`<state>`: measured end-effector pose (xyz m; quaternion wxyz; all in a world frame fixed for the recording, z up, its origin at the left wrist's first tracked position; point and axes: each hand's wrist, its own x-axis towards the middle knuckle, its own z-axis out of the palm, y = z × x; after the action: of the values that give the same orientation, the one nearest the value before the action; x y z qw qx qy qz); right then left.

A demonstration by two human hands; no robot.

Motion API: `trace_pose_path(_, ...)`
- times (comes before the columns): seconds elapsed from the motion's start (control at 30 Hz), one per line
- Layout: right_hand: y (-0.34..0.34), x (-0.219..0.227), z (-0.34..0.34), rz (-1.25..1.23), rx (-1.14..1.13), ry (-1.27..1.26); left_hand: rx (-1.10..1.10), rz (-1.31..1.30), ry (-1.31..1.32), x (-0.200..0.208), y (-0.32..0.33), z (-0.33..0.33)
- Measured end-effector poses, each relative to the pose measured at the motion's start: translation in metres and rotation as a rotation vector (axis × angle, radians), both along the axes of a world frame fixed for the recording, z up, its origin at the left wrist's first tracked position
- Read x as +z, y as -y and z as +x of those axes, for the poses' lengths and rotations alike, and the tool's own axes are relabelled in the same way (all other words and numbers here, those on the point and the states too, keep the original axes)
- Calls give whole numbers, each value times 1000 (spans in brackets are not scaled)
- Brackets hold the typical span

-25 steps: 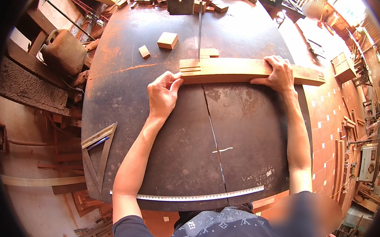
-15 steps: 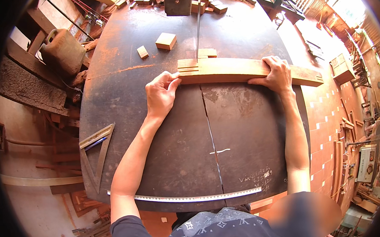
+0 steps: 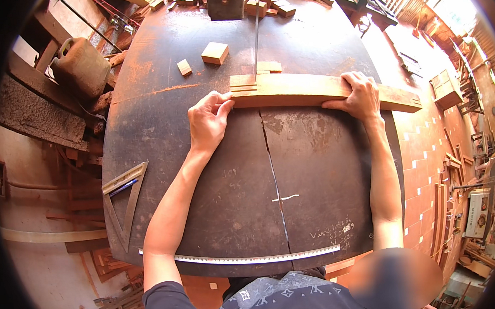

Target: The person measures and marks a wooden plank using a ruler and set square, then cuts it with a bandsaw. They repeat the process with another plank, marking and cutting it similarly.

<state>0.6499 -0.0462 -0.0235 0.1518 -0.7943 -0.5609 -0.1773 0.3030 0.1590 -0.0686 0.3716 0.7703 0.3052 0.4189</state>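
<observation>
A long wooden beam (image 3: 311, 88) lies across the dark saw table (image 3: 226, 178), its left end marked by parallel narrow cuts. The thin upright band saw blade (image 3: 257, 42) meets the beam's far side near that end. With thumb and fingers pinched, my left hand (image 3: 207, 122) grips the beam's left end at its near corner. My right hand (image 3: 362, 97) clasps the beam right of its middle, fingers over the top and thumb along the near face. Against the beam's far side, beside the blade, rests a small wood piece (image 3: 269, 67).
Two wood blocks (image 3: 215, 53) sit left of the blade, below the dark saw guide (image 3: 225, 3). Several offcuts (image 3: 282, 8) crowd the far edge. A triangular square (image 3: 127, 197) with a blue pen (image 3: 123, 188) lies left; a white ruler (image 3: 253, 259) runs along the near edge.
</observation>
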Motion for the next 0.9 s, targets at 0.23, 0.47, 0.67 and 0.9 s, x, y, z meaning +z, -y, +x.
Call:
trace_pose_path(0.23, -1, 0, 1, 9, 0, 3, 0, -24, 21, -2, -2, 2)
trace_pose_path(0.47, -3, 1, 0, -9, -15, -17, 9, -34, 13, -4, -3, 3)
trace_pose_path(0.67, -4, 2, 0, -7, -12, -13, 20, -44, 24, -4, -3, 4)
trace_pose_path(0.9, -3, 0, 3, -12, -4, 0, 26, -44, 4, 1, 0, 3)
